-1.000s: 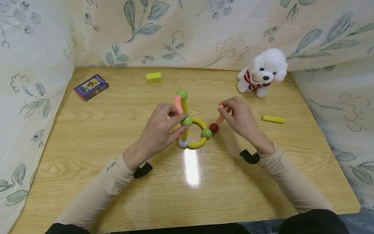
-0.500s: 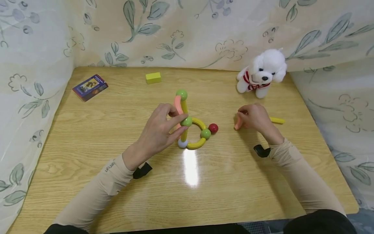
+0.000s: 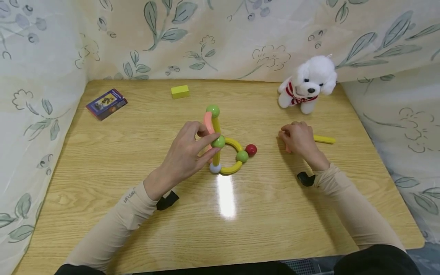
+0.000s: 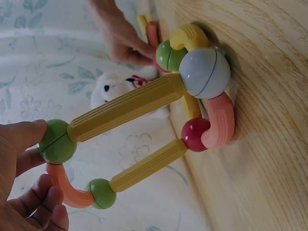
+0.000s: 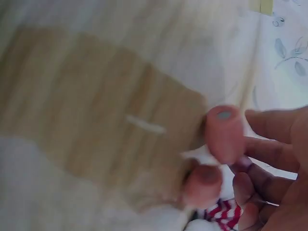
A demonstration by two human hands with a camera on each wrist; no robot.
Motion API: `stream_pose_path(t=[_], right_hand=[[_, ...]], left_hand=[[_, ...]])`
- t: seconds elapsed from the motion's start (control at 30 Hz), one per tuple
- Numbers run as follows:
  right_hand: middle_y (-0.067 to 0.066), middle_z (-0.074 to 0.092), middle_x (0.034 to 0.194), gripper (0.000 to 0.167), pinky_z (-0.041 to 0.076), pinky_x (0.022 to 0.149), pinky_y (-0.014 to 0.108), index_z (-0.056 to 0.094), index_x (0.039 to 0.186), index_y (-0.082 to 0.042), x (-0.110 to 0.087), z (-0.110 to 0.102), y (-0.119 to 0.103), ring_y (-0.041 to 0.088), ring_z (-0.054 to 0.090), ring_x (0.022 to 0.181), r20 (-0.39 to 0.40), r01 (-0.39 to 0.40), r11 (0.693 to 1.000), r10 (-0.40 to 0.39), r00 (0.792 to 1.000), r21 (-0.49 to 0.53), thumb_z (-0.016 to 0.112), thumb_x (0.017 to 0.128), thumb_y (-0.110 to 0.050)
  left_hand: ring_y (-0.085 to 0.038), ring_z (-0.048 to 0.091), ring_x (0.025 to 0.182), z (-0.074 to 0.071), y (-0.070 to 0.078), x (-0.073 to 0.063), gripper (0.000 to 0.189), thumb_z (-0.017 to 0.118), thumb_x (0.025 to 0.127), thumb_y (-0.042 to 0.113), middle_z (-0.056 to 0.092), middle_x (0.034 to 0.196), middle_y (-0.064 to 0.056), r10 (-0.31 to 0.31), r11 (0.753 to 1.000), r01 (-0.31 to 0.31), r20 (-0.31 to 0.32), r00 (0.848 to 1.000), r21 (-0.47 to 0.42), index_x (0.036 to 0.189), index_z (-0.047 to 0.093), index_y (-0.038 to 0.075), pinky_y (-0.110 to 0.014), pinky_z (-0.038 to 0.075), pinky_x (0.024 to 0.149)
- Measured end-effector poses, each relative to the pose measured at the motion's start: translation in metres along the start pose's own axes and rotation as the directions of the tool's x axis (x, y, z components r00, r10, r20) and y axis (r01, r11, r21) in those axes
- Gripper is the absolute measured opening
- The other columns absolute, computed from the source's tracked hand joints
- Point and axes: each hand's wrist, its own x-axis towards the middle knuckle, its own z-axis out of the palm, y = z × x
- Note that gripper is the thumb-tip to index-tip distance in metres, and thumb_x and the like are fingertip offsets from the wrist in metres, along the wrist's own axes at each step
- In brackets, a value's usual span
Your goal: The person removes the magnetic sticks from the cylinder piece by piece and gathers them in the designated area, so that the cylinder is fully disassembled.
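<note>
My left hand (image 3: 187, 149) pinches a green ball (image 4: 57, 141) at the upper end of a toy frame of magnetic sticks and balls. Straight yellow sticks (image 4: 130, 107) rise to it from a white ball (image 4: 206, 73) and a red ball (image 4: 194, 134) low at the table. A yellow ring of curved sticks (image 3: 233, 168) lies to its right, with a green ball and another red ball (image 3: 251, 149) at its side. Farther right, my right hand (image 3: 300, 140) holds a curved pink magnetic stick (image 5: 225, 134) low at the tabletop; its fingers partly cover it.
A straight yellow stick (image 3: 324, 139) lies just right of my right hand. Along the back are a small dark box (image 3: 107, 104), a yellow block (image 3: 180, 91) and a white toy dog (image 3: 307, 84). Patterned cloth (image 3: 237, 38) hangs behind the wooden table (image 3: 137, 236).
My right hand has pulled the curved pink stick away from the red ball, rightward and down to the table. My left hand keeps its pinch on the green ball.
</note>
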Motion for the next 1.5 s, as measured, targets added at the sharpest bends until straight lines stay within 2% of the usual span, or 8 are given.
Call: stream_pose_path(t=[0.23,0.53,0.97,1.07,1.17,1.3,1.4,1.5], right_hand=[[0.018,0.070,0.097,0.022,0.047,0.074,0.040,0.072,0.107,0.001,-0.002,-0.003,-0.043,0.029,0.060,0.083,-0.098,0.126,0.968,-0.107,0.989,0.219,0.061,0.095,-0.014],[0.007,0.067,0.097,0.027,0.049,0.063,0.025,0.067,0.113,-0.009,-0.033,0.009,-0.137,0.011,0.058,0.075,-0.001,0.295,0.751,-0.365,0.931,0.591,0.072,0.088,-0.017],[0.003,0.067,0.087,0.016,0.047,0.060,0.021,0.067,0.102,-0.009,-0.036,0.027,-0.157,0.012,0.061,0.072,-0.083,0.328,0.747,-0.346,0.935,0.579,0.073,0.088,-0.015],[0.003,0.068,0.088,0.017,0.048,0.061,0.021,0.067,0.102,-0.008,-0.036,0.025,-0.158,0.012,0.062,0.074,-0.073,0.322,0.747,-0.346,0.935,0.581,0.073,0.087,-0.015],[0.003,0.067,0.088,0.016,0.048,0.062,0.021,0.067,0.100,-0.009,-0.037,0.023,-0.158,0.013,0.062,0.075,-0.057,0.303,0.759,-0.333,0.941,0.576,0.074,0.087,-0.016],[0.003,0.067,0.088,0.016,0.047,0.061,0.021,0.066,0.100,-0.009,-0.039,0.023,-0.158,0.013,0.063,0.076,-0.026,0.277,0.774,-0.319,0.947,0.569,0.074,0.087,-0.015],[0.004,0.067,0.087,0.015,0.046,0.060,0.021,0.066,0.098,-0.008,-0.041,0.022,-0.159,0.013,0.062,0.075,-0.017,0.276,0.781,-0.323,0.946,0.561,0.074,0.087,-0.016],[0.003,0.067,0.086,0.014,0.046,0.057,0.020,0.066,0.097,-0.009,-0.042,0.021,-0.160,0.013,0.062,0.072,-0.013,0.278,0.787,-0.325,0.946,0.550,0.073,0.088,-0.017]], left_hand=[[-0.027,0.052,0.087,0.000,0.001,0.000,0.027,0.079,0.082,0.012,0.055,0.093,-0.013,-0.005,1.000,0.005,0.005,1.000,-0.006,0.106,0.072,0.005,-0.036,0.044,0.076],[-0.026,0.052,0.084,0.005,0.001,0.002,0.027,0.079,0.081,0.014,0.056,0.092,-0.012,0.003,1.000,-0.003,-0.020,1.000,-0.025,0.106,0.072,0.004,-0.039,0.045,0.075],[-0.027,0.053,0.088,0.005,-0.003,-0.001,0.028,0.069,0.087,0.009,0.058,0.094,-0.015,-0.103,0.987,0.099,-0.025,0.994,-0.130,0.111,0.063,-0.003,-0.034,0.045,0.076],[-0.026,0.056,0.087,0.003,-0.013,-0.003,0.023,0.055,0.090,-0.001,0.060,0.095,-0.017,-0.303,0.920,0.297,0.015,0.953,-0.254,0.112,0.058,-0.006,-0.032,0.045,0.073],[-0.024,0.056,0.093,0.006,-0.029,-0.001,0.031,0.049,0.092,-0.001,0.061,0.107,-0.017,-0.513,0.757,0.543,0.184,0.839,-0.365,0.123,0.055,-0.003,-0.030,0.045,0.075],[-0.023,0.054,0.111,0.019,-0.049,0.005,0.047,0.056,0.095,0.007,0.058,0.129,-0.012,-0.570,0.574,0.724,0.448,0.688,-0.382,0.141,0.046,0.007,-0.033,0.046,0.088],[-0.023,0.055,0.117,0.030,-0.056,0.010,0.049,0.060,0.094,0.008,0.058,0.131,-0.010,-0.523,0.535,0.743,0.533,0.665,-0.402,0.141,0.048,0.009,-0.037,0.048,0.095],[-0.023,0.056,0.120,0.038,-0.057,0.014,0.042,0.060,0.094,0.004,0.061,0.132,-0.012,-0.484,0.533,0.722,0.541,0.688,-0.441,0.135,0.054,0.007,-0.041,0.050,0.097]])
